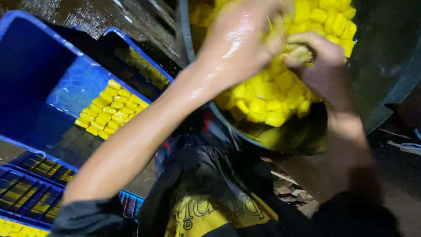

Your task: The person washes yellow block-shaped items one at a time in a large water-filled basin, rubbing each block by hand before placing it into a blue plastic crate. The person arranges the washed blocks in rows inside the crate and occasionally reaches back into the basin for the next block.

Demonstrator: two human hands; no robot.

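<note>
- Both hands are working in a big dark tub (pixel 372 101) that is holding a heap of wet yellow cubes (pixel 267 94), top right of view.
- Left hand (pixel 239 41) is lying wet and shiny on top of the heap, fingers curling down into the cubes; cannot tell what it is clamping, fingertips are hidden.
- Right hand (pixel 315 55) is closing around a small clump of cubes, fingers together, thumb pressing on top.
- Both forearms are reaching up and forward from the body, left arm crossing the middle of the frame.
- Progress, judging by layout: blue crate (pixel 52 92) at left is holding one neat block of arranged cubes (pixel 112 109), the remaining floor of it showing bare, so only a small share is looking done.
- Tub is looking far from emptied, so most cubes are left.
- Blue grid trays (pixel 30 188) at bottom left are holding more yellow pieces.
</note>
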